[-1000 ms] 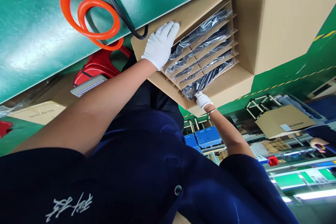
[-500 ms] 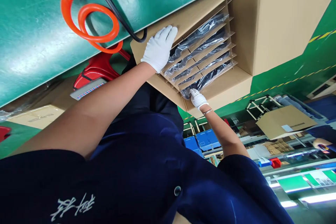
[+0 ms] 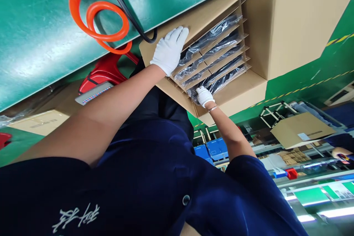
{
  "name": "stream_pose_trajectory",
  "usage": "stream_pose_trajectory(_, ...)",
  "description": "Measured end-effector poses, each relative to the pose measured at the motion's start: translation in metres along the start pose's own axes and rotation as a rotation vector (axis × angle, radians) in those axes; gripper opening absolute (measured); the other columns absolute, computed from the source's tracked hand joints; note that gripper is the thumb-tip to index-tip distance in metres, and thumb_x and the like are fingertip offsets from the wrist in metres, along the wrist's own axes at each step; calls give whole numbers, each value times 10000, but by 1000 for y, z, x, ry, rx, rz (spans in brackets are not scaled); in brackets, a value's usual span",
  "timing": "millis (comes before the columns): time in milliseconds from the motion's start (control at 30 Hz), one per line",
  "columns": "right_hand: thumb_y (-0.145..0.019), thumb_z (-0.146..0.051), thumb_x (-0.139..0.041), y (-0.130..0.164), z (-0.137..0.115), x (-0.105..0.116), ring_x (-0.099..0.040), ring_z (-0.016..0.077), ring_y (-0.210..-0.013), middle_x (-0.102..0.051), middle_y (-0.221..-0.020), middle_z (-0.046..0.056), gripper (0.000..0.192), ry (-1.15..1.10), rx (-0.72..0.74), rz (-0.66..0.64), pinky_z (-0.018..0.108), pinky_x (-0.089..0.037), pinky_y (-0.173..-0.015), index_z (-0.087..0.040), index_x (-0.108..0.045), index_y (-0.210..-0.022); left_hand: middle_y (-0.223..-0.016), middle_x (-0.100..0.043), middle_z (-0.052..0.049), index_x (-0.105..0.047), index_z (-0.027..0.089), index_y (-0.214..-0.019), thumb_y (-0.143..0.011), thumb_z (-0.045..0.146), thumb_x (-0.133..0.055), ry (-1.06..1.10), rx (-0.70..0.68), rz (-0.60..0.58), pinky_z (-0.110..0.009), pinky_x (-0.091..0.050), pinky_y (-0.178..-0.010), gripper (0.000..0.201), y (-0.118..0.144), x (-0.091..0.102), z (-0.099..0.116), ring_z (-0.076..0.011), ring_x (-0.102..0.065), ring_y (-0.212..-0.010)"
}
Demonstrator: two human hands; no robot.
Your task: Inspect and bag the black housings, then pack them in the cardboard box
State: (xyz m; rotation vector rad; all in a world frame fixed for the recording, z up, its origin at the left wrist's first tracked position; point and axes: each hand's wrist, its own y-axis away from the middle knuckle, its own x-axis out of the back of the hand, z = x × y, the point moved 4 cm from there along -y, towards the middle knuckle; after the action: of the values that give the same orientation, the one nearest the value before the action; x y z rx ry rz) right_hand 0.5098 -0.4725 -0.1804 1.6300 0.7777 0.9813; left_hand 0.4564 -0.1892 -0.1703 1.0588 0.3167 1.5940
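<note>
A deep cardboard box (image 3: pixel 298 25) stands open, with cardboard dividers (image 3: pixel 221 46) forming rows inside. Dark items in clear plastic bags (image 3: pixel 221 27) fill several rows; what the items are is hard to make out. My left hand (image 3: pixel 169 49), in a white glove, lies with fingers extended against the box's inner flap by the bench. At the near end of the lowest rows, my right hand (image 3: pixel 204 96), also gloved, has its fingers curled on the plastic of a bagged dark item (image 3: pixel 193 92). Its fingertips are partly hidden.
A green bench (image 3: pixel 49 44) borders the box, with an orange coiled hose (image 3: pixel 127 25) and a black cable (image 3: pixel 121 5) on it. A red stool-like object (image 3: pixel 106 70) sits below. Blue bins (image 3: pixel 217 149), another carton (image 3: pixel 301 129) and a person's hand (image 3: pixel 341 153) appear at right.
My right hand has shifted slightly up and left, over the ends of the lowest rows, and the plastic there has moved. My left hand stays on the flap.
</note>
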Motion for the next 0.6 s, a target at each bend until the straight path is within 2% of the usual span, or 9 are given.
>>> stream_pose_trajectory(100,-979,-111,-372,22,13,-12,-592,257,-1251,-547,-1489,182,470,-73,-4,52,378,-479,-1101,-128,-617,-1381,-1602,-458,139,-218,182,-1624,-957,419,-188,11,-32,-12,-318,-70,-1301,708,0,-2,-1,-114,-112,-1549)
stream_pose_trajectory(200,-957,-93,-387,31,21,-21,-578,258,-1299,-524,-1532,162,486,-120,-16,85,375,-476,-1126,-128,-631,-1376,-1463,-606,147,-205,208,-1630,-956,433,-87,-18,-72,-14,-232,50,-1276,720,1,-2,-1,-118,-24,-1534)
stream_pose_trajectory(367,-946,-82,-391,29,23,-24,-603,253,-1287,-546,-1526,149,493,-127,-19,93,382,-498,-1119,-136,-654,-1360,-1595,-472,154,-151,164,-1629,-963,340,-63,-76,-100,-32,-154,156,-1202,695,2,-2,1,-109,-15,-1509)
stream_pose_trajectory(467,-943,-91,-410,34,24,-25,-615,269,-1283,-493,-1581,142,521,-125,-17,92,410,-512,-1108,-146,-622,-1416,-1618,-450,124,-151,155,-1626,-970,337,-82,-40,-113,-28,-247,119,-1239,684,1,-2,1,-161,-44,-1508)
stream_pose_trajectory(600,-943,-99,-422,42,27,-26,-617,286,-1299,-407,-1644,108,581,-95,1,65,435,-529,-1088,-177,-551,-1505,-1694,-327,62,-190,106,-1611,-974,314,-132,43,-112,-38,-390,-18,-1269,673,-1,-3,0,-225,-100,-1505)
